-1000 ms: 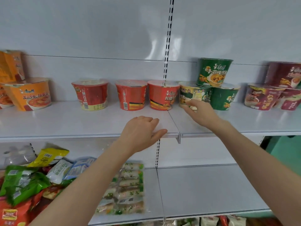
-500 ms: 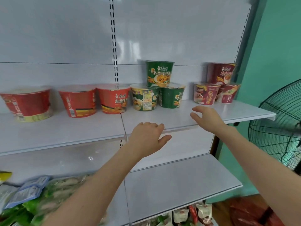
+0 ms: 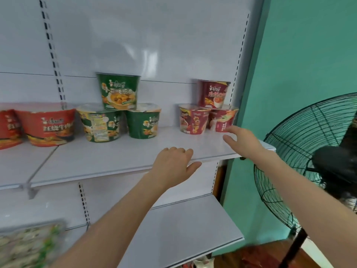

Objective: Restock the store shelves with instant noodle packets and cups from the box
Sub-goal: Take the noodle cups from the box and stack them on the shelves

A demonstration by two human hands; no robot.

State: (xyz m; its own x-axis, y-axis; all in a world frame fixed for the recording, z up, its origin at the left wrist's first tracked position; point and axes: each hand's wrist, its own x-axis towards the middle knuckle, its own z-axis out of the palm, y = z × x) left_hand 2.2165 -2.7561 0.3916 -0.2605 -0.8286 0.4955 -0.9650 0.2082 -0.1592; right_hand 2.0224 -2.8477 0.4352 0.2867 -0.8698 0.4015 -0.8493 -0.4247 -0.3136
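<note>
Camera view has swung further right since half a second ago: the black fan (image 3: 309, 161) and the green wall (image 3: 309, 55) now fill the right side, and the red cups (image 3: 48, 126) have slid to the left edge, one of them cut off by it.

The right hand (image 3: 243, 141) has moved up and in from the shelf's front edge toward the maroon cups (image 3: 193, 120). Its fingers (image 3: 229, 130) are stretched out and spread, holding nothing. The forefinger tip is right at the foot of the rightmost maroon cup (image 3: 222, 119) — whether it touches cannot be told.

The left hand (image 3: 173, 163) keeps much the same pose as before. It hangs palm down over the front lip of the upper shelf (image 3: 116, 159), knuckles loosely bent and thumb out to the side, gripping nothing.

All the cups stand on that upper shelf, near its back. Two green cups (image 3: 144, 122) sit side by side with a third green cup (image 3: 119, 91) stacked across their lids. To the right, apart from them, the two maroon cups carry a third maroon cup (image 3: 213, 93) in the same way.

On the lower shelf (image 3: 183, 229), blurred noodle packets (image 3: 29, 246) lie at the far left.
</note>
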